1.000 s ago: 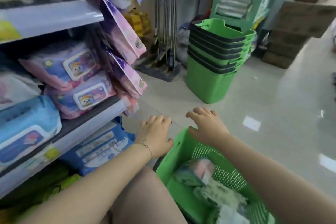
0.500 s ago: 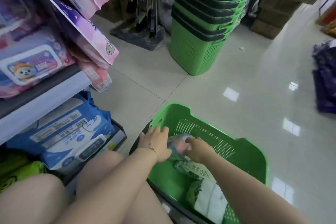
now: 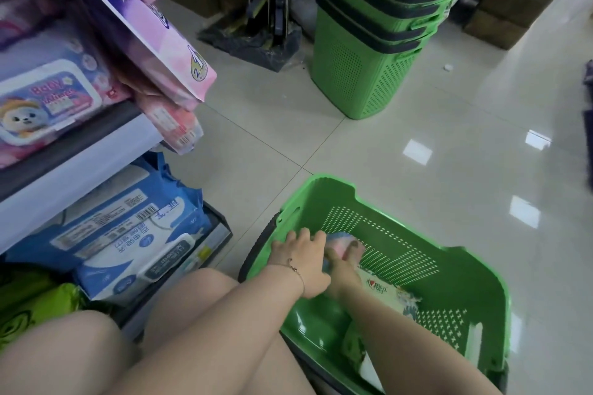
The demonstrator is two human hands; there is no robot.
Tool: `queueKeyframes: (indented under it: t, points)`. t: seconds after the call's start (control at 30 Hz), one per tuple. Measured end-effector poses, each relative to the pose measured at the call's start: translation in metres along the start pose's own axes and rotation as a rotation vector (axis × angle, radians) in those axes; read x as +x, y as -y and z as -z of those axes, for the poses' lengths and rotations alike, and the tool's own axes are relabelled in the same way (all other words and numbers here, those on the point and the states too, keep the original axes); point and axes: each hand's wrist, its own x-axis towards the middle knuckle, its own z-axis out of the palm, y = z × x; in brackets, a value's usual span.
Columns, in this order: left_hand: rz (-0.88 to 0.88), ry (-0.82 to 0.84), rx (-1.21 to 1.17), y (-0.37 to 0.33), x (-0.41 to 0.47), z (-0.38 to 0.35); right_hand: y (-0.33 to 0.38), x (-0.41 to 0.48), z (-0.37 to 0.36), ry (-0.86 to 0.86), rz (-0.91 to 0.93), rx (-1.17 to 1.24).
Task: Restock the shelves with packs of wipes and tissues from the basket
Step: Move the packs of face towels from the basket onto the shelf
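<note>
Down at five o'clock from the head camera, a bright green perforated plastic basket (image 3: 449, 269) sits on the glossy pale tiled floor (image 3: 417, 144), just beside the person's bare knees. Both hands reach into its near left corner. The left hand (image 3: 301, 261), with a thin chain bracelet (image 3: 296, 269) at the wrist, lies fingers spread and curled over a soft pink-and-blue pack of wipes (image 3: 343, 242). The right hand (image 3: 345, 268) comes in from four o'clock and touches the same pack from the other side; whether its fingers are clamped round the pack or only resting on it, I cannot tell, since the left hand covers part of it. Under the right forearm lies a white tissue pack with a red logo (image 3: 385, 293), and more packs beneath it are too hidden to name.

At nine o'clock stands the grey metal shelf unit (image 3: 80, 151). Its middle shelf carries a lilac lidded baby-wipes pack with a cartoon animal (image 3: 48, 102), and pink-and-purple flat packs (image 3: 160, 42) hang over its end. On the bottom shelf lie blue-and-white wipe packs with barcodes (image 3: 128, 234), with yellow-green packs (image 3: 35, 301) to their left. At one o'clock, well apart, rises a stack of nested green baskets with dark rims (image 3: 375, 51).
</note>
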Motion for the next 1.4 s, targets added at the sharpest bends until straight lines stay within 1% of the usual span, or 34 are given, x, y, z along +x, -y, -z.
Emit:
queueKeyframes:
  t: [0.1, 0.27, 0.33, 0.43, 0.6, 0.7, 0.77, 0.83, 0.87, 0.93, 1.0, 1.03, 1.13, 1.23, 1.33, 1.4]
  points:
    - [0.009, 0.005, -0.015, 0.003, 0.0, 0.001, 0.008, -0.003, 0.003, -0.135, 0.021, -0.022]
    - [0.024, 0.002, -0.025, 0.004, -0.004, 0.002, 0.014, -0.01, 0.013, -0.341, 0.053, -0.207]
    - [0.032, 0.0, -0.02, 0.006, -0.005, 0.002, 0.017, -0.012, 0.016, -0.385, 0.092, -0.226]
    - [0.046, 0.006, -0.037, 0.01, -0.008, 0.001, 0.024, -0.018, 0.029, -0.36, 0.202, -0.266]
    - [0.068, -0.009, -0.102, 0.017, -0.017, 0.0, 0.038, -0.043, 0.066, -0.277, 0.478, -0.396]
    - [0.081, -0.062, -0.248, 0.02, -0.021, 0.002, 0.055, -0.07, 0.097, -0.24, 0.637, -0.407]
    - [0.103, -0.141, -0.42, 0.021, -0.025, 0.008, 0.071, -0.093, 0.118, -0.242, 0.738, -0.403]
    - [0.125, -0.259, -0.572, 0.023, -0.031, 0.016, 0.087, -0.117, 0.138, -0.27, 0.826, -0.392]
    - [0.129, -0.318, -0.628, 0.024, -0.036, 0.021, 0.094, -0.129, 0.148, -0.295, 0.867, -0.382]
    - [0.128, -0.383, -0.704, 0.026, -0.045, 0.03, 0.108, -0.152, 0.167, -0.352, 0.941, -0.354]
    - [0.109, -0.421, -0.762, 0.026, -0.054, 0.037, 0.122, -0.173, 0.182, -0.397, 1.015, -0.3]
    - [0.103, -0.466, -0.782, 0.026, -0.059, 0.041, 0.13, -0.183, 0.189, -0.417, 1.061, -0.265]
    - [0.099, -0.661, -0.841, 0.023, -0.069, 0.053, 0.149, -0.209, 0.2, -0.504, 1.21, -0.171]
    - [0.044, -0.856, -0.953, 0.021, -0.083, 0.071, 0.163, -0.233, 0.205, -0.588, 1.325, -0.101]
    - [0.001, -1.004, -0.951, 0.025, -0.1, 0.092, 0.171, -0.249, 0.211, -0.657, 1.389, -0.039]
    - [-0.012, -1.1, -0.918, 0.03, -0.115, 0.105, 0.175, -0.259, 0.215, -0.682, 1.421, 0.045]
